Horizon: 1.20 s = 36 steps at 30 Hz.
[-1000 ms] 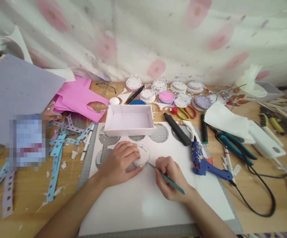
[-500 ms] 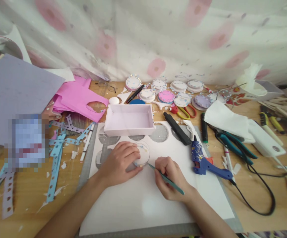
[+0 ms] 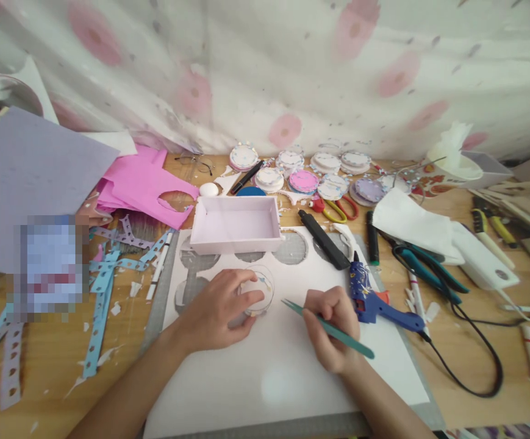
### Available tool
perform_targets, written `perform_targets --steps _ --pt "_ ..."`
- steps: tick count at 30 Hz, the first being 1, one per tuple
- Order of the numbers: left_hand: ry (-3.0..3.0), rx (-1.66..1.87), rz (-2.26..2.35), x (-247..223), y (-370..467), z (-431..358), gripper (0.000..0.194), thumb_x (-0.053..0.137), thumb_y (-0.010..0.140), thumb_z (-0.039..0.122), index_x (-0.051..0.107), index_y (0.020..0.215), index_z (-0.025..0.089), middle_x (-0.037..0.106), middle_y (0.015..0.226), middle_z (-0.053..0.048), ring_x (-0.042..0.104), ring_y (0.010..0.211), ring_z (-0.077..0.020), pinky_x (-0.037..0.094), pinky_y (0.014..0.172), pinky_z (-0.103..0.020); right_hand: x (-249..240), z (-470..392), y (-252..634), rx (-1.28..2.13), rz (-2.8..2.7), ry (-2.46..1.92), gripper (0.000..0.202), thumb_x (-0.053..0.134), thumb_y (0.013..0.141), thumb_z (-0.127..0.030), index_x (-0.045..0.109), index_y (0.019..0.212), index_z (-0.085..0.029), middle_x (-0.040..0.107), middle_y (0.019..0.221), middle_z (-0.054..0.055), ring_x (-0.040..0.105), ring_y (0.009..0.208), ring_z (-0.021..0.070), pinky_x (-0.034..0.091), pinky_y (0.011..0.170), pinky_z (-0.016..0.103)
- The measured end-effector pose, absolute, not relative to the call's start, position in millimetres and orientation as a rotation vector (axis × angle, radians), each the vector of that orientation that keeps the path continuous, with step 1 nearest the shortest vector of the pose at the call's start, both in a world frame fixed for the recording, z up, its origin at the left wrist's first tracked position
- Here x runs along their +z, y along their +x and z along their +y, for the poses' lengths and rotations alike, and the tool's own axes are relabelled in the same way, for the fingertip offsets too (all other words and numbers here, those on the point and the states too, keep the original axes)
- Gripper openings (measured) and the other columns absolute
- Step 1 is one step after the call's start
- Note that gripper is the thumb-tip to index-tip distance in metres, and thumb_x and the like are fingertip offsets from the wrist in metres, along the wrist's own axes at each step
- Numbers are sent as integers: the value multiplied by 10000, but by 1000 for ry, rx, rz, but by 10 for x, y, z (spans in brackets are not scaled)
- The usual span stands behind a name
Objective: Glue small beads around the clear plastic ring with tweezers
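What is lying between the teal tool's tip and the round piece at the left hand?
In the head view, only a bare strip of white sheet shows between the round piece and the tip of the teal tool.

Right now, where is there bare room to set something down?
The near stretch of white sheet between the forearms; wood inside the loop of black cord. Crowded: beyond the pale box, with decorated discs; around the glue gun and teal pliers.
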<state>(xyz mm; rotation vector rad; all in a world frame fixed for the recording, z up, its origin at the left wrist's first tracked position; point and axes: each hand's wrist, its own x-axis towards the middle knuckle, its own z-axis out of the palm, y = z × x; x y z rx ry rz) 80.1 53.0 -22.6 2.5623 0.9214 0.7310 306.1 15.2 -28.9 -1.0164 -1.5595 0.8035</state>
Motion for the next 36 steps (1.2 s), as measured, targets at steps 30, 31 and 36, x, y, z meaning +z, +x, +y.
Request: perform_targets --steps 30,31,36 --pt "1693 1223 977 -104 558 582 258 434 973 349 656 1073 264 595 1269 -88 587 1152 -257 497 1003 -459 -199 235 3026 734 -1275 -1132 146 530 929 -246 417 837 -246 408 639 -49 410 522 118 318 466 246" --pt "1657 1239 1053 -134 547 605 284 417 977 353 633 1138 264 564 1321 -92 599 1128 -249 506 988 -448 -205 236 3032 735 -1302 -1168 122 537 928 -243 447 846 -242 426 646 -45 416 519 115 323 463 245" --pt "1752 1108 1265 -225 539 710 435 442 964 365 447 1388 269 411 1456 -115 624 1066 -212 550 891 -370 -146 241 3061 734 -1419 -1244 21 578 912 -235 563 926 -233 552 756 6 546 647 144 439 558 267"
